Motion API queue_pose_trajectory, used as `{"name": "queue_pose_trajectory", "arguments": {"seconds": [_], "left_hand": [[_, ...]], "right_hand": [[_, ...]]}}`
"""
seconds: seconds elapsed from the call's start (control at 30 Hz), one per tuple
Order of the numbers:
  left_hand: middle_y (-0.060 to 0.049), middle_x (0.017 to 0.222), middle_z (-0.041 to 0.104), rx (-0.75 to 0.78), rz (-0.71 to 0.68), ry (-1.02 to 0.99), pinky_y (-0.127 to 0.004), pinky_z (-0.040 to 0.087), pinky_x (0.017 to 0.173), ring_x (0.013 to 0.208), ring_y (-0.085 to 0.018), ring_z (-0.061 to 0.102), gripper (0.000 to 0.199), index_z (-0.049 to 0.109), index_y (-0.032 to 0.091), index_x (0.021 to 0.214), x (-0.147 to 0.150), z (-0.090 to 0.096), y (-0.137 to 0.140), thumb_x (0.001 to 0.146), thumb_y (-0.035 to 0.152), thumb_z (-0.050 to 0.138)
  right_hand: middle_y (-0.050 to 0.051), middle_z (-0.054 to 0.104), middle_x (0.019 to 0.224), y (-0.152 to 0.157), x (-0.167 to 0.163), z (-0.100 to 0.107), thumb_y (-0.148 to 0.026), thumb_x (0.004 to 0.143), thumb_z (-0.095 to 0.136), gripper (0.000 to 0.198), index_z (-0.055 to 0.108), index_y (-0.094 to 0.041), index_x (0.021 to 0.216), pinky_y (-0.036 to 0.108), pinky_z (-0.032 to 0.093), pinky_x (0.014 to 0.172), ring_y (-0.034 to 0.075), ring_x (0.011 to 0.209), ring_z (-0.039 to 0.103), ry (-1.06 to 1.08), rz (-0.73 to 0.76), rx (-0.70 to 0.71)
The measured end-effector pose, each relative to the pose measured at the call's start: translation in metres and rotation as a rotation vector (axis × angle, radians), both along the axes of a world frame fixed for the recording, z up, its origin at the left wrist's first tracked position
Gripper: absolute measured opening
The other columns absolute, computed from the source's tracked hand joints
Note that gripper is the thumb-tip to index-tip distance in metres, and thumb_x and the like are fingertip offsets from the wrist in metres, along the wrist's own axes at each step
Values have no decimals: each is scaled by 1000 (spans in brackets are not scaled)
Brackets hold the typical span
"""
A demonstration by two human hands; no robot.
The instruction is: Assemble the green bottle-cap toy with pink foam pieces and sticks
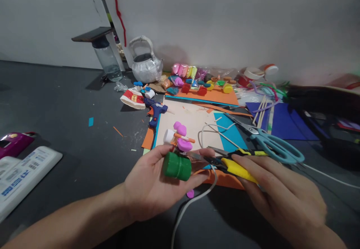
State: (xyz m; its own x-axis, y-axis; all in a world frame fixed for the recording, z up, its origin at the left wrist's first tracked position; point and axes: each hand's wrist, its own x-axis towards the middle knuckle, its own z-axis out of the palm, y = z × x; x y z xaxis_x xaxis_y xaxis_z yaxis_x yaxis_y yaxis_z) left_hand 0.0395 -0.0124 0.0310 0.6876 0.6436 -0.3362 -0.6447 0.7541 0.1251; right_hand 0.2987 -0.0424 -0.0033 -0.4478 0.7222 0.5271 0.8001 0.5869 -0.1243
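Note:
My left hand (pixel 157 185) is turned palm up, fingers curled under a small craft model. That model has a green cylinder (pixel 177 166), a white cylinder (pixel 169 136), an orange stick (pixel 184 138) and pink clay-like pieces (pixel 180 128). In my right hand (pixel 284 192) are yellow-and-black-handled scissors (pixel 239 169). Their blades are apart, one reaching toward the model just above the green cylinder; whether it touches, I cannot tell. A loose pink piece (pixel 190 193) shows below my left fingers.
Blue-handled scissors (pixel 281 147) lie beyond my right hand. A hot glue gun (pixel 154 112) rests left of the pale sheet (pixel 185 117). Behind stand a silver kettle (pixel 146 63) and a water bottle (pixel 108 61). A white cable (pixel 191 202) crosses the front. A power strip (pixel 30 181) lies left.

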Motion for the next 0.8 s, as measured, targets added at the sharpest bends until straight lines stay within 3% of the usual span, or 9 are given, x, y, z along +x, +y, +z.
{"name": "queue_pose_trajectory", "arguments": {"seconds": [0.1, 0.3, 0.4, 0.57, 0.7, 0.8], "left_hand": [[-16, 110, 75, 28, -5, -26, -52, 24, 121, 112, -28, 66, 42, 77, 4, 93, -1, -5, 0, 95, 25, 40], [-18, 108, 75, 51, 21, -8, -55, 19, 121, 110, -28, 66, 44, 77, 4, 91, -2, -10, 1, 96, 26, 40], [-18, 105, 74, 40, 37, 11, -55, 25, 118, 103, -28, 68, 45, 76, 4, 87, -1, -8, 2, 96, 26, 38], [-19, 101, 72, -50, 117, 96, -47, 43, 102, 94, -25, 69, 48, 65, 13, 64, 2, -3, 4, 97, 24, 34], [-15, 91, 70, -92, 124, 186, -44, 48, 89, 91, -25, 68, 44, 64, 14, 65, 4, -6, 7, 97, 22, 34], [-11, 82, 67, -82, 117, 244, -34, 48, 74, 79, -21, 65, 41, 65, 13, 70, 5, -12, 10, 97, 22, 35]], "right_hand": [[9, 72, 109, -1, 0, 1, -13, 87, 63, 52, 54, -22, 137, 31, 50, 69, 22, 85, 70, -79, 12, 62], [10, 70, 112, 0, -2, 0, -13, 88, 61, 51, 52, -20, 138, 31, 50, 73, 23, 89, 69, -102, 0, 45], [10, 69, 109, 1, -2, 1, -14, 89, 59, 46, 54, -17, 134, 30, 50, 72, 21, 88, 68, -106, 25, 37], [11, 70, 101, 5, -4, 2, -16, 92, 55, 36, 56, -16, 128, 28, 51, 63, 19, 80, 68, -96, 86, 45], [10, 73, 96, 12, -7, 5, -10, 90, 55, 34, 58, -20, 123, 26, 53, 62, 18, 76, 70, -83, 112, 62], [9, 74, 93, 15, -2, 5, -15, 92, 52, 27, 61, -20, 117, 26, 55, 61, 18, 75, 71, -44, 155, 51]]}}
